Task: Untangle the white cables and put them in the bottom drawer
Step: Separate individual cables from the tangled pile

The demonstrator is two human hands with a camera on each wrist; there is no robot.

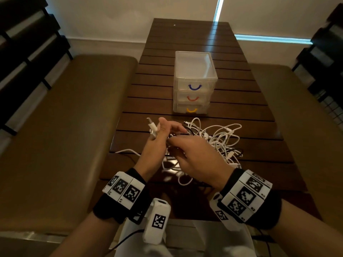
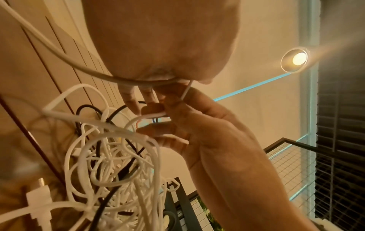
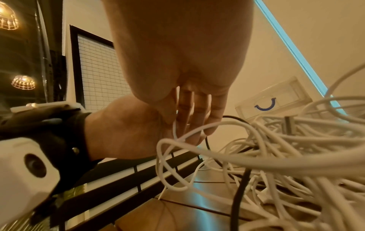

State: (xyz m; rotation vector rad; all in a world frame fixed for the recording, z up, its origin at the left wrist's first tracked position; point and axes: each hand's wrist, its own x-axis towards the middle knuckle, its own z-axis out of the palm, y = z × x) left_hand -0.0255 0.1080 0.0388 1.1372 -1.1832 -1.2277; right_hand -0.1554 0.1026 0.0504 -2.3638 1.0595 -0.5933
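A tangle of white cables (image 1: 220,138) lies on the wooden table, in front of a clear three-drawer unit (image 1: 194,71). Its bottom drawer (image 1: 191,110), with a yellow handle, is closed. My left hand (image 1: 159,132) is raised over the left edge of the pile and pinches a white USB plug (image 1: 152,129) with its thumb, the other fingers stretched out. My right hand (image 1: 193,156) is just beside it with curled fingers. In the left wrist view the right hand (image 2: 207,132) pinches a white cable strand (image 2: 156,116) that runs into the tangle (image 2: 110,156).
Black cables (image 3: 240,192) are mixed into the white pile. The blue-handled top drawer (image 3: 265,104) and the red-handled middle drawer (image 1: 193,98) are closed. Padded benches (image 1: 74,127) flank the slatted table (image 1: 185,39). One white cable (image 1: 126,151) trails off the left table edge.
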